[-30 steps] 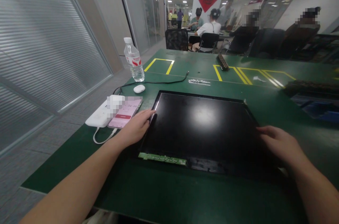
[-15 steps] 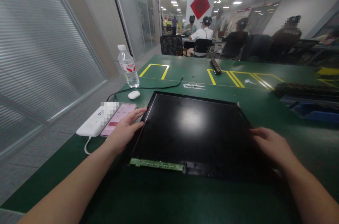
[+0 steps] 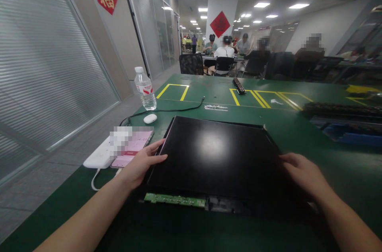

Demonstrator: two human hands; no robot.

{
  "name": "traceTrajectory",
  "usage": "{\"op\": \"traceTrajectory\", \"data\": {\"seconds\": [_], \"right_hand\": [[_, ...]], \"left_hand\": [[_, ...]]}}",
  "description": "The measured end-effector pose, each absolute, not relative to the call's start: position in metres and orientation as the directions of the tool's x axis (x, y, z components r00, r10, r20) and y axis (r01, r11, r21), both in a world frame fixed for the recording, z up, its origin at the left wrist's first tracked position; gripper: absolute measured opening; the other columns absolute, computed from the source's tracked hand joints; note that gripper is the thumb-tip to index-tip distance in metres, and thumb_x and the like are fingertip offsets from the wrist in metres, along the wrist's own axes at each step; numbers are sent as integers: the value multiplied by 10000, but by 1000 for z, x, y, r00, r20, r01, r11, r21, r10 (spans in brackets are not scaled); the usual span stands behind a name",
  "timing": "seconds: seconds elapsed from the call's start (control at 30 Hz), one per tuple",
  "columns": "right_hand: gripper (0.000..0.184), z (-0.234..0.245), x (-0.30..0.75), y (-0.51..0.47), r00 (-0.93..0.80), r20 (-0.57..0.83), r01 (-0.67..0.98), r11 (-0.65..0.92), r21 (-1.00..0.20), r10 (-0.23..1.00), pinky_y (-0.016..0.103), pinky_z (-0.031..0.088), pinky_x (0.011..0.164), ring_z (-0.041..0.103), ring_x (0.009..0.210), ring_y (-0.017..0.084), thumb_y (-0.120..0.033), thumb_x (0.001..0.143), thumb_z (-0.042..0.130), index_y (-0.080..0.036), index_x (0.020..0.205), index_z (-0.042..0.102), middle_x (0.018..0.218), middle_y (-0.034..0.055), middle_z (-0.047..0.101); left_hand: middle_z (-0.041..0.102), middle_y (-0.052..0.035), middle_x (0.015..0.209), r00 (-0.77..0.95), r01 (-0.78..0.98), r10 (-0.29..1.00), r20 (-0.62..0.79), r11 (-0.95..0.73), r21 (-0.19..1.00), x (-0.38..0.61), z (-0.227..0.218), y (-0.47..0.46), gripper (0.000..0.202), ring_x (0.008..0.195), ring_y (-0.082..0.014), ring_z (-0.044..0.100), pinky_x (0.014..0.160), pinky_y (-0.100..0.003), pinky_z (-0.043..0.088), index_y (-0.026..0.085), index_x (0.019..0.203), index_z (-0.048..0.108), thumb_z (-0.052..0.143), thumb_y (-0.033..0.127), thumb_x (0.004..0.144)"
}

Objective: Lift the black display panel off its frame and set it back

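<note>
A black LCD panel (image 3: 191, 164) lies in front of me, with a bright light reflected in its glossy face. Its upper left corner stands out slightly over the thin black frame (image 3: 247, 124) beneath it. Along the near edge shows a green circuit board strip (image 3: 176, 200). My left hand (image 3: 143, 162) holds the panel's left edge, thumb on top and fingers along the side. On the right edge is my right hand (image 3: 303, 170), its thumb and fingers closed at the rim; the lower fingers are hidden in shadow.
Left of the panel lie a phone (image 3: 134, 148), a white power bank (image 3: 97, 156) and a white earbud case (image 3: 150, 119). A water bottle (image 3: 145, 91) stands behind them, near a black cable (image 3: 179, 105). Blue trays (image 3: 358, 134) sit at the right. Several people sit farther back.
The panel's left side has risen a little from its frame, and my left thumb has moved onto its top. My right hand stays at the right edge. The view has tilted up slightly.
</note>
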State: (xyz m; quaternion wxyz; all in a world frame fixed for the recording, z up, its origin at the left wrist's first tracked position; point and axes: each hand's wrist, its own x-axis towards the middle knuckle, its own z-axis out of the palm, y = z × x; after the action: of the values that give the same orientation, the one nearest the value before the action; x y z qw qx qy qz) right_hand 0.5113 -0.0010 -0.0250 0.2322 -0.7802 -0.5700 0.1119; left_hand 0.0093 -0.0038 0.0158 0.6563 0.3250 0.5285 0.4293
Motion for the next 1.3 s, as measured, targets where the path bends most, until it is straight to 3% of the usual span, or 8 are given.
{"op": "traceTrajectory", "data": {"seconds": [0.17, 0.3, 0.5, 0.7, 0.97, 1.17, 1.23, 1.3], "right_hand": [[286, -32, 516, 3, 339, 84, 827, -255, -501, 937, 440, 567, 814, 740, 890, 292, -321, 755, 545, -249, 876, 793, 991, 93, 794], [291, -33, 517, 3, 341, 89, 825, -253, -506, 936, 444, 568, 829, 733, 912, 295, -315, 763, 542, -253, 888, 798, 1000, 92, 788], [278, -27, 513, 1, 346, 75, 811, -258, -525, 935, 454, 582, 844, 734, 916, 295, -329, 759, 557, -261, 874, 800, 994, 90, 784], [274, -29, 514, 1, 345, 80, 801, -249, -545, 935, 465, 584, 829, 734, 908, 298, -352, 750, 568, -266, 865, 800, 1019, 90, 788], [320, -28, 511, 1, 353, 76, 801, -259, -540, 933, 477, 566, 871, 730, 925, 309, -381, 739, 532, -256, 856, 804, 1052, 104, 788], [290, -30, 515, 2, 332, 91, 806, -232, -545, 939, 456, 568, 794, 724, 859, 301, -413, 729, 561, -275, 827, 797, 967, 93, 780], [340, -29, 514, 1, 345, 98, 792, -234, -563, 934, 440, 558, 750, 717, 811, 292, -452, 739, 568, -283, 908, 809, 909, 77, 774], [507, -27, 511, 0, 387, 111, 759, -247, -603, 915, 421, 543, 722, 714, 776, 283, -511, 752, 567, -285, 1143, 797, 875, 53, 773]], "left_hand": [[809, -136, 1280, 47, -199, 929, -368, 370, 907, 11, 17, -4, 907, 1082, -367, 799, 841, -402, 667, 185, 1371, 675, 1012, 219, 529], [771, -127, 1376, 25, -226, 953, -302, 300, 927, 13, 18, -6, 808, 1224, -382, 740, 980, -427, 628, 207, 1311, 732, 1019, 254, 556], [734, -113, 1443, 33, -252, 962, -271, 270, 929, 16, 24, -10, 779, 1390, -415, 620, 1149, -484, 524, 239, 1333, 752, 994, 285, 593], [648, -93, 1550, 47, -170, 971, -236, 240, 956, 13, 26, -13, 810, 1471, -405, 534, 1187, -468, 487, 291, 1424, 707, 965, 308, 656], [575, -81, 1616, 55, -185, 970, -238, 244, 952, 11, 25, -12, 839, 1521, -407, 461, 1224, -488, 444, 293, 1457, 680, 967, 312, 668], [537, -63, 1643, 41, -186, 986, -159, 163, 969, 15, 31, -14, 835, 1577, -413, 353, 1275, -463, 363, 280, 1417, 720, 984, 357, 628], [543, -66, 1638, 65, -209, 986, -157, 167, 963, 17, 33, -16, 879, 1567, -415, 373, 1268, -467, 373, 290, 1472, 676, 972, 366, 648], [553, -79, 1631, 91, -228, 981, -171, 187, 955, 18, 34, -17, 959, 1549, -416, 407, 1250, -475, 401, 293, 1560, 583, 954, 356, 678]]}}
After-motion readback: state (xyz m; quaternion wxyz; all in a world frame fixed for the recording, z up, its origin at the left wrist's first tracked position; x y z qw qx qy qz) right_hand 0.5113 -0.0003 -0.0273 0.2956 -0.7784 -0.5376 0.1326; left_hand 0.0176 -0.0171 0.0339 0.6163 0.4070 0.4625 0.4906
